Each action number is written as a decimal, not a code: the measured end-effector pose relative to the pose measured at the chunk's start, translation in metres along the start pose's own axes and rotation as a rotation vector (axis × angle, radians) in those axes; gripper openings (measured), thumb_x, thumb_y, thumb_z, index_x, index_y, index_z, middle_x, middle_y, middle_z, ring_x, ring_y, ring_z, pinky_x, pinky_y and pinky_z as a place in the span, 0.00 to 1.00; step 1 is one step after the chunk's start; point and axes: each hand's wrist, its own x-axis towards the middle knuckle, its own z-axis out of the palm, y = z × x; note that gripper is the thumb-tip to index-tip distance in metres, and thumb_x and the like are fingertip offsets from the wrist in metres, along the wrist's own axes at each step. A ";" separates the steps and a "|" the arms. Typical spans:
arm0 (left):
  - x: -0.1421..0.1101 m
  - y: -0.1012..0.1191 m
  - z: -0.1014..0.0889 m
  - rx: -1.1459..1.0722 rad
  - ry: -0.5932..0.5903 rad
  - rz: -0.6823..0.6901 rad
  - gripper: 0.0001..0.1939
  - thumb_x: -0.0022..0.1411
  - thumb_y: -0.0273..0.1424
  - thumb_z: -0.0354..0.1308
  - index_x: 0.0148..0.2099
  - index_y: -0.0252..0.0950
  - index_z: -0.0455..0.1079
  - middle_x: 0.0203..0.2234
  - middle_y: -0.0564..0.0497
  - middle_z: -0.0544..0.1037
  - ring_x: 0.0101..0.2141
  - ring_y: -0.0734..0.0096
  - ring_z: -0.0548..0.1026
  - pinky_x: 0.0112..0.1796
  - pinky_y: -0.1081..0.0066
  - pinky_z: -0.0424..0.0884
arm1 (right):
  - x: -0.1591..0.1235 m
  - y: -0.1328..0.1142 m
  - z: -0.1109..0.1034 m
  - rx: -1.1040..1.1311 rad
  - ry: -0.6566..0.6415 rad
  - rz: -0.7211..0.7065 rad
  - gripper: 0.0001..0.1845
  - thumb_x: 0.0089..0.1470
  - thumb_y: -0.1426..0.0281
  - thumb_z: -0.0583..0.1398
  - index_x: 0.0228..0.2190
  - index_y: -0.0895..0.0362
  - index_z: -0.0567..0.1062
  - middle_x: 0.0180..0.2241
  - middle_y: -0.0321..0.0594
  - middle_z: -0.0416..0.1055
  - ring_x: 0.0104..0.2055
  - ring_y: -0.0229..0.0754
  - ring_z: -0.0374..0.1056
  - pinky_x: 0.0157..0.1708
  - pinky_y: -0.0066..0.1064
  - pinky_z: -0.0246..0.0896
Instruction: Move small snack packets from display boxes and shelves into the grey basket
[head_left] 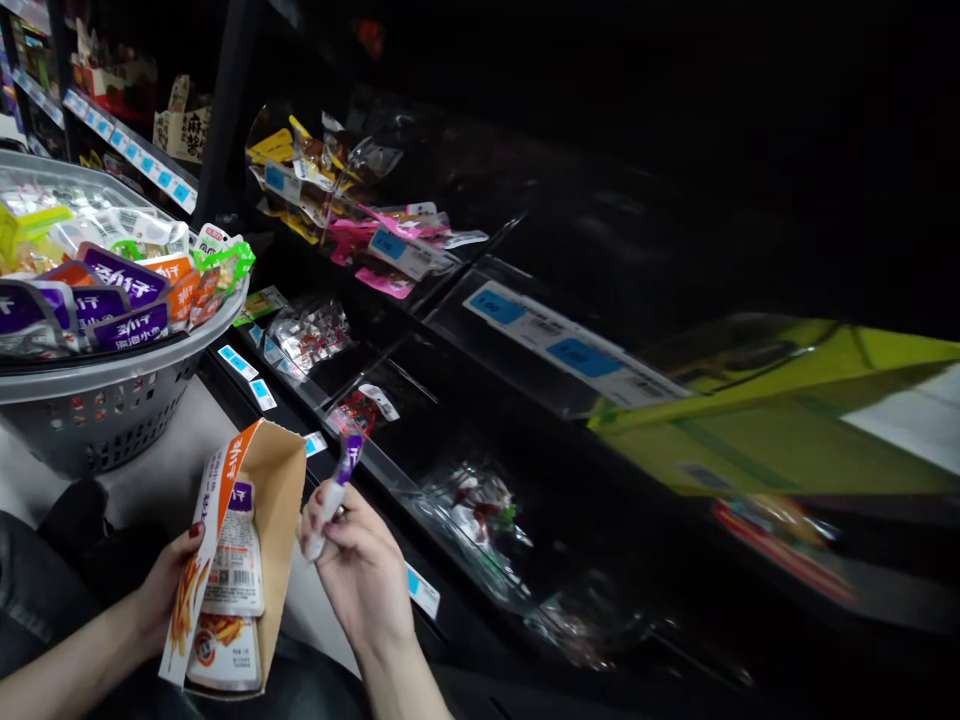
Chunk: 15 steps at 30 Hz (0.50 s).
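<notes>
My left hand (pixel 166 585) grips the side of an open cardboard display box (pixel 279 530), orange and white outside and brown inside, tilted toward me. Inside it lie a few white snack packets (pixel 238 560) with purple tops. My right hand (pixel 360 560) pinches a purple-and-white snack packet (pixel 335 495), seen nearly edge-on, just right of the box and apart from it. A grey plastic basket (pixel 150 395) stands at the left, heaped with purple, orange and green snack packets (pixel 124 290).
Dark shelving with clear bins runs along the right. Pink packets (pixel 397 235), yellow packets (pixel 300 150) and silvery packets (pixel 311 335) sit in the bins. A price label strip (pixel 570 340) lines the shelf edge. A yellow-green box (pixel 750 420) is blurred at right.
</notes>
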 end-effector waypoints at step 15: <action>-0.002 -0.001 0.001 -0.009 0.022 0.003 0.11 0.52 0.32 0.58 0.34 0.29 0.74 0.28 0.45 0.80 0.31 0.60 0.77 0.39 0.63 0.69 | 0.002 -0.006 -0.013 0.110 -0.110 -0.004 0.10 0.45 0.65 0.58 0.22 0.57 0.63 0.14 0.24 0.51 0.12 0.24 0.40 0.13 0.17 0.41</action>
